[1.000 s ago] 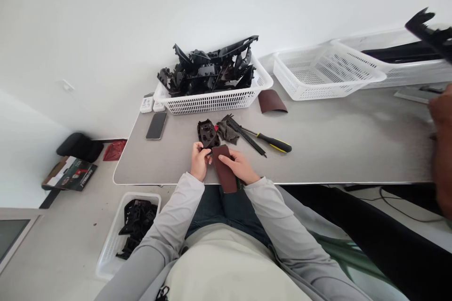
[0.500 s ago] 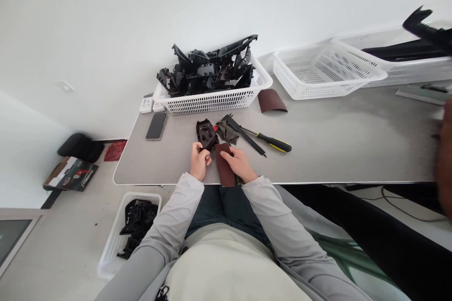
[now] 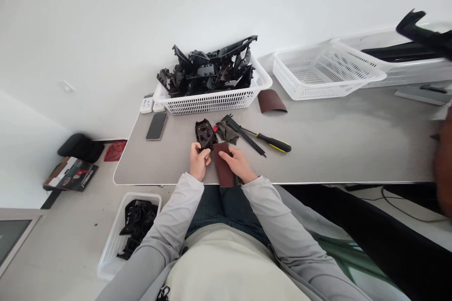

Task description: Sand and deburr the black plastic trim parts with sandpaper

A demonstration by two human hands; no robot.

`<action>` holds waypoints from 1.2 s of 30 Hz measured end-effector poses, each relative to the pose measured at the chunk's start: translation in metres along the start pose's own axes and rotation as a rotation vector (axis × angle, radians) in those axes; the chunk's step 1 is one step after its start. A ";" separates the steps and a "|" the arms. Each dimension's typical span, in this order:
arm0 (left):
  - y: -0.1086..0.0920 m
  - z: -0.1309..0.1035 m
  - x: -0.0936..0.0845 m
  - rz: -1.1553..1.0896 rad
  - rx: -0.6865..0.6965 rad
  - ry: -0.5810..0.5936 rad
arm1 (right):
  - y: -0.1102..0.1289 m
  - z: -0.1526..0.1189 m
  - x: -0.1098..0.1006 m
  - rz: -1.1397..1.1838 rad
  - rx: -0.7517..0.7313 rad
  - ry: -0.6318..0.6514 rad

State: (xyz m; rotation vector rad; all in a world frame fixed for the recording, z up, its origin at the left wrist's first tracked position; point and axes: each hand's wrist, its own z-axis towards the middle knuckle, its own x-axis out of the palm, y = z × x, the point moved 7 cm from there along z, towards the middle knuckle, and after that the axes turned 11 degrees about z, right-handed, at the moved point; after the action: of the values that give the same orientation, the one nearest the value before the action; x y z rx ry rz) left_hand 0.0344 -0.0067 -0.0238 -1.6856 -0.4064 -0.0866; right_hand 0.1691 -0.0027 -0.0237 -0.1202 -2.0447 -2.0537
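My left hand [image 3: 199,162] is closed on the near end of a dark plastic part [image 3: 205,132], which has cut-outs and tilts up from the table. In my right hand [image 3: 239,163] is a folded sheet of reddish-brown sandpaper [image 3: 223,169], with the thumb lying flat on top. The sandpaper's upper edge is close beside the part's near end; whether they touch I cannot tell. Just beyond my hands lie a grey crumpled cloth [image 3: 228,132], a black caliper [image 3: 245,136] and a screwdriver [image 3: 274,142] with a black and yellow handle.
A white basket [image 3: 212,103] full of black plastic parts stands at the back, near another sandpaper sheet [image 3: 271,102]. A second white basket [image 3: 318,89] is to its right. A phone [image 3: 156,126] lies left. A floor bin [image 3: 109,249] holds black parts. Someone's blurred arm shows far right.
The sandpaper and my right thumb have shifted slightly to the left. The dark part has tipped a little, showing more of its face. At far right, a black piece has moved left.
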 end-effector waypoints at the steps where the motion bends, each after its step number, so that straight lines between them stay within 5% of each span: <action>1: -0.002 0.000 -0.001 0.008 0.015 -0.009 | -0.001 0.000 -0.003 0.049 0.018 -0.031; 7: -0.009 -0.009 0.002 -0.022 -0.021 0.067 | -0.003 0.001 -0.017 0.467 0.017 -0.183; 13: -0.009 -0.013 0.005 -0.024 -0.131 0.219 | -0.002 0.001 -0.024 0.543 0.008 -0.218; 18: -0.007 -0.012 0.005 -0.035 -0.122 0.215 | -0.006 0.003 -0.026 0.399 -0.013 -0.209; 24: -0.005 -0.014 0.002 0.072 0.088 0.004 | -0.011 0.004 -0.021 0.295 -0.009 -0.193; 28: -0.005 -0.016 0.002 0.150 0.136 -0.037 | -0.011 0.002 -0.018 0.256 -0.006 -0.171; 36: -0.011 -0.020 0.003 0.275 0.298 -0.042 | 0.033 -0.020 -0.009 -0.204 -0.282 -0.084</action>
State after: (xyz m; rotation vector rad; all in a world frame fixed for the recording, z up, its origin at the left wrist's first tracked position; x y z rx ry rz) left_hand 0.0369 -0.0246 -0.0093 -1.4347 -0.2036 0.2034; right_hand 0.1878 -0.0210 0.0059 -0.0489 -1.8681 -2.4955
